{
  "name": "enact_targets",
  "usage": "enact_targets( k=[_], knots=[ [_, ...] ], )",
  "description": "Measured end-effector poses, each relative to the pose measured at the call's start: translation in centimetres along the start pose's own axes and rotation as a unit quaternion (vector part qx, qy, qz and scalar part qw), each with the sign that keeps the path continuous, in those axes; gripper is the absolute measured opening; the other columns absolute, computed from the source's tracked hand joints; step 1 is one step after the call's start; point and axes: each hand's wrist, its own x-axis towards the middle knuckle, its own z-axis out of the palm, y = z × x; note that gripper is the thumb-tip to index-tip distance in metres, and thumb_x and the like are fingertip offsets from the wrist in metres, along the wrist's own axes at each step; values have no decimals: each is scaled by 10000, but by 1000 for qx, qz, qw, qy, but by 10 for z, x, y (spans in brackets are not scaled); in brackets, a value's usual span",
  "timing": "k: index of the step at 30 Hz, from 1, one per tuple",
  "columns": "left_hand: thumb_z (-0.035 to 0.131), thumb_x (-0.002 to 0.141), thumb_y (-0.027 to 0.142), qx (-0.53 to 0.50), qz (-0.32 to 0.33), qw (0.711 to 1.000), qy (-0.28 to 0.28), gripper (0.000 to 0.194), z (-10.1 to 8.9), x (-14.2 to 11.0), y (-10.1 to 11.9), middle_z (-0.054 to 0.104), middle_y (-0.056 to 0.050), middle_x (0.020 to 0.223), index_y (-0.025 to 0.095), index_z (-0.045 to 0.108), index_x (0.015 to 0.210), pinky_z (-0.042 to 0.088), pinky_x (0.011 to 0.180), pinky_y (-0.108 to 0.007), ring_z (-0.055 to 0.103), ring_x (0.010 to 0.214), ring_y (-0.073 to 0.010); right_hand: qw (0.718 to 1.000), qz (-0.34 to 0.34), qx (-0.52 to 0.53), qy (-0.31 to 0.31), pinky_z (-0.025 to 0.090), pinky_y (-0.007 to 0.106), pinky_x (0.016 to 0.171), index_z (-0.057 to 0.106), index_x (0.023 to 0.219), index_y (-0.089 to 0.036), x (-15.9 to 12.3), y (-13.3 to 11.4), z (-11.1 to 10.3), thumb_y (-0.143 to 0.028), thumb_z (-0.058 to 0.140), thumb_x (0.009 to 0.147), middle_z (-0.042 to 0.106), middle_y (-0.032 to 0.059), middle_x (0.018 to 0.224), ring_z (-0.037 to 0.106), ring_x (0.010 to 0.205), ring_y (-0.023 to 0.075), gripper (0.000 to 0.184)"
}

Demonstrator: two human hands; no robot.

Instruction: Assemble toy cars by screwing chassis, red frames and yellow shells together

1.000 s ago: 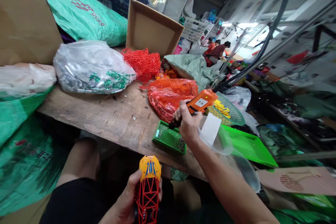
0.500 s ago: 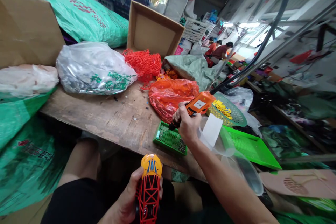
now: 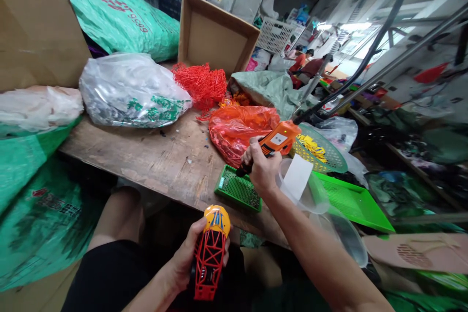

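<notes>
— Who is at the bench, and what is the left hand [image 3: 192,258] gripping?

— A worker is holding up a red lattice toy car shell [image 3: 210,263] with a yellow nose, its fingers closed around the body, nose pointing up. The shell is hovering over the worker's lap, just off the near edge of a wooden workbench [image 3: 146,165].

— And the right hand [image 3: 261,173]?

— It is clenching an orange corded electric screwdriver [image 3: 278,140], fingers closed firmly around the grip. The black tip [image 3: 239,172] is angling down just above a small green perforated tray [image 3: 238,190] holding small dark parts [image 3: 252,199]. Whether the tip is touching the tray cannot be told from this view.

— What is crowding the scene?

— A red plastic bag [image 3: 237,139] is lying just behind the screwdriver, beside a tangled heap of red plastic lattice [image 3: 199,85]. A clear bag with green print [image 3: 131,92] is sitting farther along the bench. To the right, a clear plastic tub [image 3: 303,195] is standing near the right wrist, with a bright green tray [image 3: 353,202] just beyond it. Two co-workers [image 3: 310,66] are working well apart in the background.
</notes>
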Motion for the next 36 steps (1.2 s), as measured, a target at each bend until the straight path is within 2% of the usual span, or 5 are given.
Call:
enact_targets(
  k=[5,11,22,30,36],
  knots=[
    [636,807,672,14,-12,1000,-14,652,-2,4,1,682,-63,736,75,723,1053,469,523,-242,658,567,-170,1000,4,-1,-1,372,192,379,533,862,-218,1,2,0,-395,803,796,444,-133,487,397,370,55,329],
    [610,810,678,27,-43,999,1,612,-7,6,1,668,-61,704,84,718,911,474,549,-251,658,559,-173,1000,2,-3,-4,366,195,384,529,866,-223,0,-1,0,-396,802,803,436,-132,490,395,380,58,329],
    [645,782,681,29,-48,998,17,659,-12,11,-3,707,-97,719,58,719,985,486,537,-269,673,559,-192,1000,-9,-6,6,335,205,392,525,833,-232,-6,-33,3,-437,812,794,401,-137,468,342,375,58,355],
    [572,856,649,34,-51,998,28,624,-5,7,-2,711,-99,722,59,734,979,495,553,-272,661,574,-190,999,27,-23,-23,335,226,401,497,759,-239,-47,-75,11,-409,799,830,379,-128,455,322,364,63,354],
    [604,828,649,43,-37,998,21,622,-8,9,-4,734,-115,722,60,745,970,509,543,-279,679,568,-204,995,56,-12,-87,369,236,421,516,754,-240,-79,-80,13,-376,718,916,381,-121,465,339,358,65,292]
  ],
)
